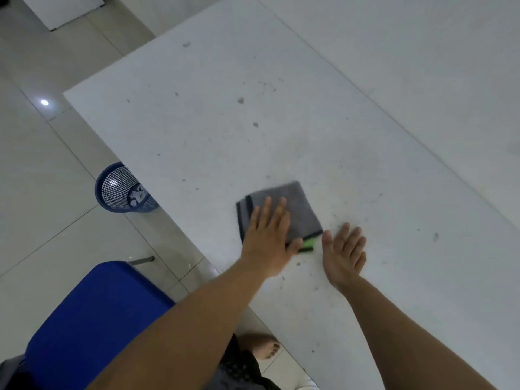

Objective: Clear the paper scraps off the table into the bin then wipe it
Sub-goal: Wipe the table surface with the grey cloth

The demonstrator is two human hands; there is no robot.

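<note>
Dim flat light, lamp glare on floor [44, 102], hands motion-blurred, wide-angle tilt

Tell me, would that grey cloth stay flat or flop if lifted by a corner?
The grey cloth would probably flop: it looks soft and folded. It likely slides easily on the smooth table under the flat left hand.

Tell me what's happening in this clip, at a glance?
A person is wiping a white table. The left hand presses flat on a folded grey cloth with a green edge. The right hand is open beside it, fingers straight, holding nothing. Dark specks and smudges mark the tabletop, but no paper scraps show on it. Crumpled paper lies in the blue mesh bin on the floor at the table's edge. A blue chair stands near the person.
</note>
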